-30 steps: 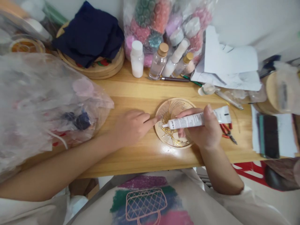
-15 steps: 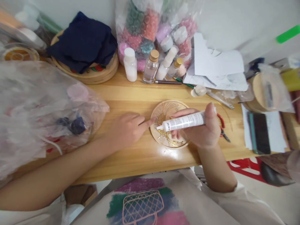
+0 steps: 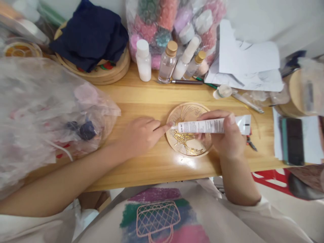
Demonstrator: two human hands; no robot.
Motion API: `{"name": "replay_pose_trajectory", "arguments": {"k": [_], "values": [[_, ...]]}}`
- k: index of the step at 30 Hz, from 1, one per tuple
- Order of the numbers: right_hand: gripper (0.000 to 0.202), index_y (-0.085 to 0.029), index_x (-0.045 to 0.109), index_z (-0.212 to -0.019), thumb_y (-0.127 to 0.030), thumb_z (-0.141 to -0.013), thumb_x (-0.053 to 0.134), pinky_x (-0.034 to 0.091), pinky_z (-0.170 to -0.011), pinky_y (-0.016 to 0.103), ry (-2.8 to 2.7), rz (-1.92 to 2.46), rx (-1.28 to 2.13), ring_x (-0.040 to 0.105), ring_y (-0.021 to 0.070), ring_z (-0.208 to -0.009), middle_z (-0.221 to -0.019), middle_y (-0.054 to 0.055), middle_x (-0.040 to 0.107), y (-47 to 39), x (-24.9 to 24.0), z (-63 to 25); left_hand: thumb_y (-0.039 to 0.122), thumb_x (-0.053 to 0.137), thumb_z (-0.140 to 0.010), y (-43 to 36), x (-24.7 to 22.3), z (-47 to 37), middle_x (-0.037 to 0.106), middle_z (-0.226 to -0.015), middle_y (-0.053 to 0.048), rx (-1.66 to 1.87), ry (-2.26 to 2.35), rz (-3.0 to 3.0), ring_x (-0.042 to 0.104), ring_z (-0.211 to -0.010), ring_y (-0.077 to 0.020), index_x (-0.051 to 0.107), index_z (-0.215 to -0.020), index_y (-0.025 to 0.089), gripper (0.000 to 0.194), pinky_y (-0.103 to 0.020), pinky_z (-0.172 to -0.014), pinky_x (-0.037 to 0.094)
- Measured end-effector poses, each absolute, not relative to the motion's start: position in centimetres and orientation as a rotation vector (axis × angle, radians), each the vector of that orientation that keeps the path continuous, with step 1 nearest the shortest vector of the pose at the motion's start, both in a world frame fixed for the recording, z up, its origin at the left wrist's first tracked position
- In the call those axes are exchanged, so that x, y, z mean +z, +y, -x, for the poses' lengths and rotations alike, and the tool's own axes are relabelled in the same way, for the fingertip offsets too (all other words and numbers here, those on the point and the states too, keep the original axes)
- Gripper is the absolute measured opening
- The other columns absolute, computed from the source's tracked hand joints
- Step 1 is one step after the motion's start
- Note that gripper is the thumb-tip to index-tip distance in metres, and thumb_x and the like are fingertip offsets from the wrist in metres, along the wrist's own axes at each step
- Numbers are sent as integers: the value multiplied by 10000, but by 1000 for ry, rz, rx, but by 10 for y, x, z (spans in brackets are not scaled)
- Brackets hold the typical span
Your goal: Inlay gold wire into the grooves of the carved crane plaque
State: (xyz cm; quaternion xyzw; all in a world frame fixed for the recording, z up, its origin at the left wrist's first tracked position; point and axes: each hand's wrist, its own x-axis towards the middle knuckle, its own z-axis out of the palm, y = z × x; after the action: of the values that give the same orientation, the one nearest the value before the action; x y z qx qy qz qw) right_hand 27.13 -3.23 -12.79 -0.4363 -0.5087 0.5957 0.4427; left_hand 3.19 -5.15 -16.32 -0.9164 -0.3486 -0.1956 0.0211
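A round wooden disc (image 3: 189, 152) with gold line work lies on the wooden table (image 3: 146, 170). Above its right part my right hand (image 3: 227, 135) is closed round a white tube (image 3: 205, 126), whose nozzle points left over the disc's left part. My left hand (image 3: 141, 136) rests at the disc's left edge, its index finger stretched out so the fingertip meets or nearly meets the nozzle. The other left fingers are curled, with nothing visible in them.
Small bottles (image 3: 143, 60) stand behind the disc near a bag of coloured items (image 3: 164, 20). Left are a plastic bag (image 3: 50, 111) and dark cloth (image 3: 91, 30). Pliers (image 3: 251, 144), papers (image 3: 250, 60) and a phone (image 3: 292, 140) are on the right.
The tube has turned more level, its nozzle now at the left fingertip and its flat end in sight. The whole view has shifted slightly.
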Motion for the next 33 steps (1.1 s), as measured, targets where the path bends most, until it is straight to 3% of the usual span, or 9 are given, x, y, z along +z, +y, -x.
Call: {"name": "replay_pose_trajectory", "arguments": {"k": [9,16,33], "values": [[214,-240,769,-689,-410,-813,728,377,-293,256,-1179,1246,1406,550,134,-344,-489,10,656,-30,-131,-273,144,428,-994,-51,-161,-30,600,-684,-12,-478,-1085,2898,564,-642,-160,635,-1260,154,337,-299,-618,448],[233,-249,724,-613,-383,-803,721,377,-305,270,-1217,1230,1391,541,150,-338,-429,-8,576,-29,-131,-271,151,426,-998,-52,-164,-30,599,-681,-7,-520,-1100,2873,568,-644,-165,661,-1225,160,327,-296,-602,444],[197,-264,737,-627,-374,-785,694,384,-347,296,-1203,1330,1354,533,159,-374,-471,-4,622,-31,-131,-267,128,453,-980,-52,-163,-31,616,-700,-8,-495,-1103,2863,576,-661,-159,666,-1208,167,315,-293,-617,424]]}}
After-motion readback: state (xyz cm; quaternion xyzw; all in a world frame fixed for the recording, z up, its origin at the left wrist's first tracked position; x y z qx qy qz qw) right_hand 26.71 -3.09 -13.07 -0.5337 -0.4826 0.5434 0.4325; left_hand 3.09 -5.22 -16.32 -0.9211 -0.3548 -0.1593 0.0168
